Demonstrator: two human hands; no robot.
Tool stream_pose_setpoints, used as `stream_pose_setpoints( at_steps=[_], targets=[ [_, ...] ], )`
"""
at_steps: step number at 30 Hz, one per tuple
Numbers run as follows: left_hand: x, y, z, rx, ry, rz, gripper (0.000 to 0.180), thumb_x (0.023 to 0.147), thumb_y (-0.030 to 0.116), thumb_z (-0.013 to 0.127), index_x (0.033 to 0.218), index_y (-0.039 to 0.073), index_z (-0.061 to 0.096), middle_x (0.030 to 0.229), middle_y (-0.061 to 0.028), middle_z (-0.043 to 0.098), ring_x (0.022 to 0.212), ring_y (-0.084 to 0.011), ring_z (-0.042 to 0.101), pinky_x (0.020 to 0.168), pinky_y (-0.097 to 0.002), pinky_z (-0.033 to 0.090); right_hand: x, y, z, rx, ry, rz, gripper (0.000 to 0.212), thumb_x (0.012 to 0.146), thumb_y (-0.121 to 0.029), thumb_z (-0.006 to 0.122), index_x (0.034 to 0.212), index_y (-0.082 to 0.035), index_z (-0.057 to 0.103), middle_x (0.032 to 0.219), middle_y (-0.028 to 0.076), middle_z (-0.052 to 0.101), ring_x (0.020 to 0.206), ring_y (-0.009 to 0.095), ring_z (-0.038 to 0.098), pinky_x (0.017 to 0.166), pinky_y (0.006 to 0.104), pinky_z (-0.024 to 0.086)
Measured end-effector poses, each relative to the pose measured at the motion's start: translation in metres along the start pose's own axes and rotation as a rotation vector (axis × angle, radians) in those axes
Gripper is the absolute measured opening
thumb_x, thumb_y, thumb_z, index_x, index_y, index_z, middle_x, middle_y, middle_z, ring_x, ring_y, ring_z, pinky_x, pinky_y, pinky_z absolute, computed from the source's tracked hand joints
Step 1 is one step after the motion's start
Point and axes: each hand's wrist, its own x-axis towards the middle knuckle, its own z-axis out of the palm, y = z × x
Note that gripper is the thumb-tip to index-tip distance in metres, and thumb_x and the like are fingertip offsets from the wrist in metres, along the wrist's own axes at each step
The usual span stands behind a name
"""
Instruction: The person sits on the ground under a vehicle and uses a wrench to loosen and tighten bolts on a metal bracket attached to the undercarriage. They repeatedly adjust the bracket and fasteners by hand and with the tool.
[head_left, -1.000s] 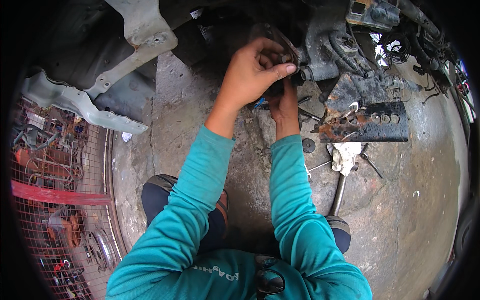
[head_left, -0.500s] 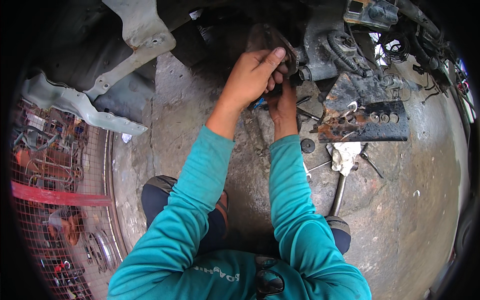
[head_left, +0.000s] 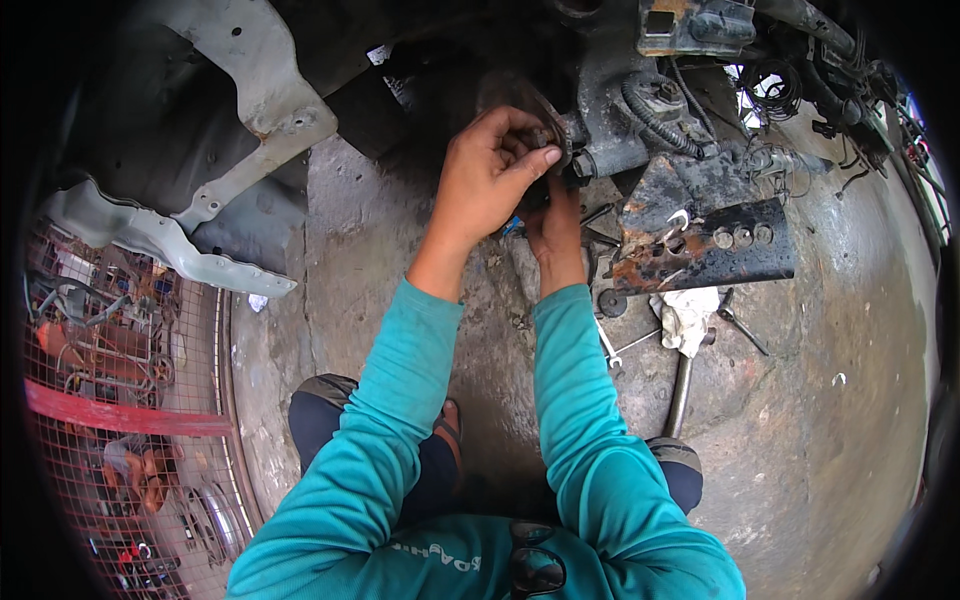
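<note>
Under the vehicle, my left hand (head_left: 482, 172) is closed at the edge of a dark metal plate (head_left: 545, 108). Between its thumb and curled fingers shows a small bolt-like piece (head_left: 541, 137), too dark to tell exactly. My right hand (head_left: 556, 228) reaches up just below and to the right, palm toward the plate. Its fingers vanish into shadow behind the part, so their grip is hidden. Beside the plate on the right stands a grey metal housing (head_left: 612, 110) with a bolt head (head_left: 584, 165) near my left thumb.
A rusty black bracket (head_left: 700, 250) juts out at right, beneath a corrugated hose (head_left: 655, 120). On the concrete floor lie a white rag (head_left: 688, 318), a metal bar (head_left: 680, 395), a ratchet-like tool (head_left: 742, 322) and a wrench (head_left: 608, 345). Red wire mesh (head_left: 130, 405) borders the left.
My left thumb has come down from pointing upward, and the fingers now curl around the small piece. My right hand stays beneath. The whole view has shifted slightly.
</note>
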Motion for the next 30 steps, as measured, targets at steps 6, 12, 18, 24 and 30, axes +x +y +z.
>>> stream_pose_setpoints(
  at_steps=[6,12,18,24,30],
  targets=[
    [0.006,0.012,-0.008,-0.093,-0.217,-0.344,0.035,0.088,0.01,0.079,0.115,-0.003,0.061,0.097,-0.0061,0.068,0.081,-0.0092,0.063,0.071,-0.0245,0.053,0.004,0.003,-0.007,-0.011,0.037,0.014,0.05,0.103,-0.036,0.06,0.143,-0.01,0.046,0.132,0.011,0.06,0.116,0.027,0.065,0.082,0.0477,0.063],
    [0.002,0.0,0.007,-0.19,0.053,0.041,0.03,0.096,0.027,0.073,0.104,-0.001,0.066,0.081,-0.0037,0.067,0.069,-0.0079,0.06,0.063,-0.0216,0.049,-0.007,-0.008,0.011,-0.017,-0.017,0.014,0.042,0.104,-0.031,0.057,0.138,-0.009,0.045,0.128,0.01,0.06,0.11,0.026,0.067,0.081,0.0493,0.063],
    [0.002,0.009,-0.002,-0.12,-0.093,-0.199,0.034,0.098,0.031,0.068,0.103,-0.002,0.066,0.076,-0.003,0.065,0.064,-0.0087,0.06,0.058,-0.0225,0.048,-0.008,-0.007,0.005,-0.022,-0.006,0.023,0.042,0.103,-0.024,0.055,0.142,-0.013,0.043,0.131,0.013,0.059,0.113,0.028,0.066,0.083,0.0519,0.062],
    [0.004,0.005,-0.001,-0.083,-0.049,-0.114,0.037,0.1,0.034,0.066,0.103,-0.002,0.066,0.078,-0.0055,0.066,0.064,-0.0103,0.061,0.058,-0.024,0.049,-0.013,-0.013,0.012,-0.025,0.026,0.045,0.04,0.103,-0.025,0.055,0.139,-0.011,0.044,0.125,0.011,0.06,0.109,0.027,0.066,0.085,0.0526,0.061],
    [-0.001,0.013,-0.003,-0.084,-0.095,-0.173,0.033,0.097,0.03,0.071,0.102,-0.003,0.066,0.081,-0.0079,0.068,0.067,-0.0108,0.062,0.06,-0.0249,0.051,-0.013,-0.01,0.012,-0.019,0.001,-0.01,0.04,0.104,-0.026,0.055,0.139,-0.009,0.044,0.13,0.012,0.059,0.114,0.027,0.065,0.087,0.0502,0.06]
  ],
)
